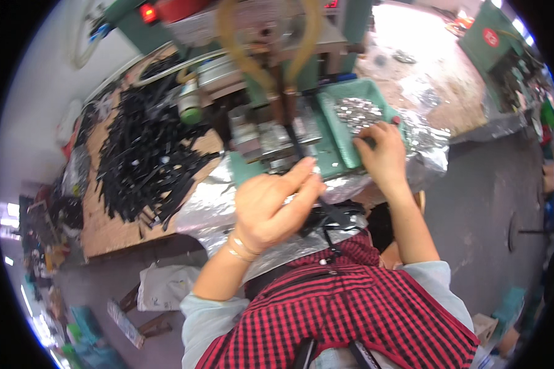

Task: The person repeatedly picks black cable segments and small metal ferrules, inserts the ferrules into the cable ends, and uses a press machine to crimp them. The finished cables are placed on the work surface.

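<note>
My left hand (pixel 268 206) is closed in a pinch, thumb and forefinger gripping a narrow, flat black strip (pixel 297 145) whose far end reaches up to the two upright copper-coloured metal prongs (pixel 277 109) by the silvery metal block (pixel 276 140); its near end slants down past my fingers towards my red and black checked apron (pixel 351 295). Whether the prong tips touch the strip or only stand just above it, I cannot tell, as that part is blurred. My right hand (pixel 385 152) is at the right side of the long teal plastic tray (pixel 343 144), thumb and forefinger curled towards each other just beside the heap of small shiny silver metal pieces (pixel 357 111); I cannot tell whether a piece sits between those fingertips. Over on my left, a big loose pile of black strips (pixel 148 154) lies on the brown wooden bench top (pixel 114 232), well apart from both hands. I take the step in hand to be holding this one strip at the prongs while my right hand sees to a small piece. As I judge it, the next move calls for a single piece cleanly between my right fingertips, and my left fingers clear of the prongs.
</note>
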The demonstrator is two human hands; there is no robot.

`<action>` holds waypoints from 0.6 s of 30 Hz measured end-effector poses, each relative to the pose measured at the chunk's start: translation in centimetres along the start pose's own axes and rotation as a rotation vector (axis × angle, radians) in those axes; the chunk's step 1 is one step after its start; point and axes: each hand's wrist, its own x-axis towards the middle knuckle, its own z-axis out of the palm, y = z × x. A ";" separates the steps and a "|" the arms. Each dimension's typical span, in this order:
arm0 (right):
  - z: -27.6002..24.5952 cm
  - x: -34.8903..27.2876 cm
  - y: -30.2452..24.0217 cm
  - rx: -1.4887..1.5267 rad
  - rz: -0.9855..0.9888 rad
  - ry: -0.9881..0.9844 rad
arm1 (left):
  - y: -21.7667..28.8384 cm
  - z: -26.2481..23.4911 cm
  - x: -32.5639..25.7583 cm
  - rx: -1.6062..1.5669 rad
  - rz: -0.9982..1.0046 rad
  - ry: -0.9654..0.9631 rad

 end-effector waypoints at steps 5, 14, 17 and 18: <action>0.2 -0.7 -0.9 -0.016 -0.007 0.121 | 2.6 -3.2 -4.0 0.077 -0.125 -0.094; 0.4 0.7 -1.1 0.294 -0.045 0.202 | -10.9 -13.3 -3.8 0.651 -0.521 0.029; 0.7 1.7 -2.1 0.455 0.019 0.187 | -17.5 -11.9 -6.8 0.800 -0.346 -0.424; 1.1 1.6 -2.0 0.487 0.054 0.183 | -19.2 -11.4 -8.4 0.802 -0.353 -0.536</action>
